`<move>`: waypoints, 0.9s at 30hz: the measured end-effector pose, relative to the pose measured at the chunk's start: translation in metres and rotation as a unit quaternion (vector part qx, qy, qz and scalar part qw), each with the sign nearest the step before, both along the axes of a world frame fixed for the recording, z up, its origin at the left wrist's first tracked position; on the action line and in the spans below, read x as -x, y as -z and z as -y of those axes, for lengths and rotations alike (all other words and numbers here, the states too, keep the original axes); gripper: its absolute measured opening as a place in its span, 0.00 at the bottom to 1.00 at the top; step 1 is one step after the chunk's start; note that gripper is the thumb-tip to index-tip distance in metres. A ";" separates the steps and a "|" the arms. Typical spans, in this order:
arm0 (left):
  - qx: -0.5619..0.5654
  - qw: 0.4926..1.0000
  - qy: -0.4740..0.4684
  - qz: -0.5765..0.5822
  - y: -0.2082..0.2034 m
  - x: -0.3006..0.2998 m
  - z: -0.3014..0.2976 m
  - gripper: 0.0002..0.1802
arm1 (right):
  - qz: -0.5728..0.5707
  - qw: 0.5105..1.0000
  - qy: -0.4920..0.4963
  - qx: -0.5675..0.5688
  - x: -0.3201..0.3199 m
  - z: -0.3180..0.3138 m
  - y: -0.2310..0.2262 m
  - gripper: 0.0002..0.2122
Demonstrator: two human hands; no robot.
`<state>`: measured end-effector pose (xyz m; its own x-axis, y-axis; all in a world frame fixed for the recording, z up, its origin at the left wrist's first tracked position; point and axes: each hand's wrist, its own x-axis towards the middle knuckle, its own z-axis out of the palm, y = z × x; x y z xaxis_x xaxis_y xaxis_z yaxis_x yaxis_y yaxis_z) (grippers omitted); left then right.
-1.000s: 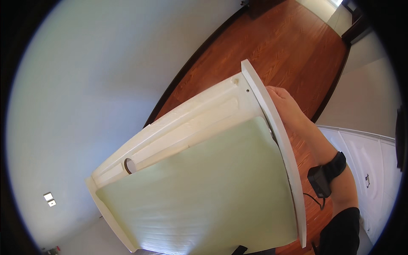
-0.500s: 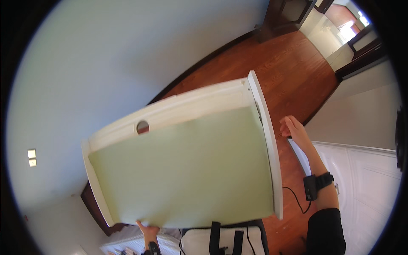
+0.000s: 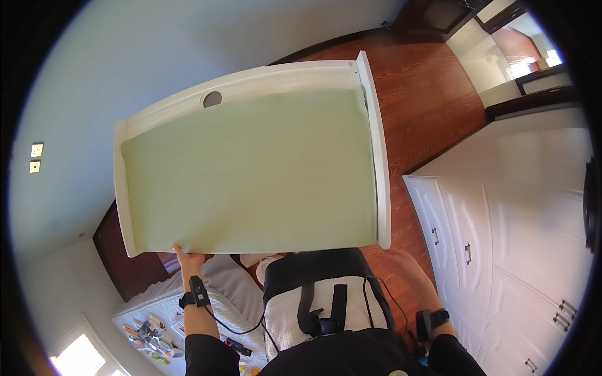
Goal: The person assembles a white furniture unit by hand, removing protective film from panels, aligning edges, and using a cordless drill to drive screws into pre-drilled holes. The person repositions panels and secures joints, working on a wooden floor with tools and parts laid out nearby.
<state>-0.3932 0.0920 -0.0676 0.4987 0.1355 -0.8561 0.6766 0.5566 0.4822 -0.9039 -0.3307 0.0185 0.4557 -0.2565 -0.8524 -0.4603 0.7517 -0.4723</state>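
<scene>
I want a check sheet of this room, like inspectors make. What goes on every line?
Surface: wood floor, reddish brown, bare where it shows.
Job's things: white board with a pale green face, raised rims and a round hole near the far edge, held up in front of the person.
Clutter: small colourful items on a white quilt at lower left.
Hands: left hand grips the board's near edge; right hand is under the near right corner, grip unclear.
Cables: black wires run from the wristbands to the chest.
Surroundings: pale wall with switches, white cabinets, a doorway at upper right.
</scene>
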 end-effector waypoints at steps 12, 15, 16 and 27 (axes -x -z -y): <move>-0.003 1.000 -0.021 -0.022 0.001 -0.002 0.014 0.35 | 0.328 0.854 0.379 -0.137 -0.063 -0.048 0.014 0.18; 0.016 1.000 0.003 -0.004 -0.004 -0.007 0.011 0.34 | 0.352 0.850 0.371 -0.124 -0.063 -0.046 0.007 0.27; 0.042 0.999 0.024 0.009 -0.004 -0.008 0.010 0.34 | 0.348 0.822 0.415 -0.176 -0.064 -0.043 0.004 0.29; 0.041 0.983 -0.004 0.178 0.037 0.081 0.036 0.30 | 0.045 0.866 0.437 -0.238 -0.082 -0.017 0.014 0.19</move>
<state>-0.4741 0.0564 -0.1047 0.7679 0.0780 -0.6358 0.4690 0.6076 0.6410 -0.8217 -0.3138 0.0043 0.3356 -0.1668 -0.9271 0.4047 0.9143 -0.0180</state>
